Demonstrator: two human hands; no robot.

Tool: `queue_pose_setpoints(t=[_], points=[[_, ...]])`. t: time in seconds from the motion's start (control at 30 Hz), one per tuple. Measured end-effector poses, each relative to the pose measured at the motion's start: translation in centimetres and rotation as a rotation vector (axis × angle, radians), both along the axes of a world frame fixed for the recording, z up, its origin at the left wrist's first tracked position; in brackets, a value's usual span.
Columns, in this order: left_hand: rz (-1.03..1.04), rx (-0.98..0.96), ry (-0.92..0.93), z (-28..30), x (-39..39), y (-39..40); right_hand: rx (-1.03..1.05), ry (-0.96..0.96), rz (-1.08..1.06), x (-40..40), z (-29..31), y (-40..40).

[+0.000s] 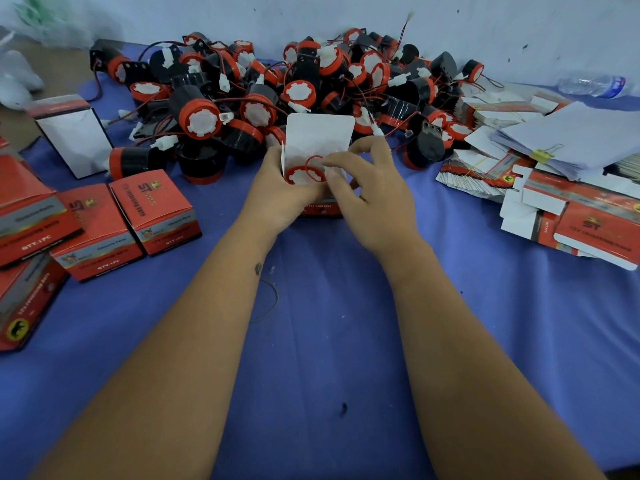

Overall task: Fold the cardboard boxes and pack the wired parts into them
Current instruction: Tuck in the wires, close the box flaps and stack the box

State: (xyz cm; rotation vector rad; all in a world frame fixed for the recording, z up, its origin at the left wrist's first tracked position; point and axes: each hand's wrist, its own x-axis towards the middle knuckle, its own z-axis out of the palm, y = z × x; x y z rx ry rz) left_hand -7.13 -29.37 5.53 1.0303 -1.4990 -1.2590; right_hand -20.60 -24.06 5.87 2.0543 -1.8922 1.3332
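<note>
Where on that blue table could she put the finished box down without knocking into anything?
The bare blue cloth near her, between the closed red boxes on the left and the flat unfolded cartons on the right, holds only her forearms and a thin wire loop. The far side is crowded with the pile of wired parts.

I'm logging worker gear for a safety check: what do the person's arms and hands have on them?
Nothing worn: both forearms are bare, no sleeves, gloves, watch or rings in view. The left hand has a small dark mark on its forearm near the wrist; the right hand shows none.
</note>
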Motion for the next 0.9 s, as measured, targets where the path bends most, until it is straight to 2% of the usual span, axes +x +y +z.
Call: queue_pose_setpoints(t=[0.2, 0.5, 0.63, 0.7, 0.83, 0.9], points=[[0.000, 0.003, -0.020, -0.1, 0.0, 0.0, -0.036, 0.246, -0.073, -0.2, 0.6, -0.1], [0.020, -0.009, -0.059, -0.3, 0.0, -0.2, 0.037, 0.336, -0.128, 0.6, 1.2, 0.1], [0.019, -0.013, -0.078, -0.4, -0.1, -0.3, 0.018, 0.358, -0.045, 0.7, 1.2, -0.1], [0.027, -0.004, -0.101, -0.4, -0.1, -0.4, 0.014, 0.271, 0.028, 0.5, 0.9, -0.2], [0.031, 0.020, -0.108, -0.6, -0.1, -0.6, 0.122, -0.390, 0.120, 0.3, 0.7, 0.0], [0.027, 0.035, -0.097, -0.7, -0.1, -0.7, 0.149, -0.549, 0.121, 0.2, 0.6, -0.2]])
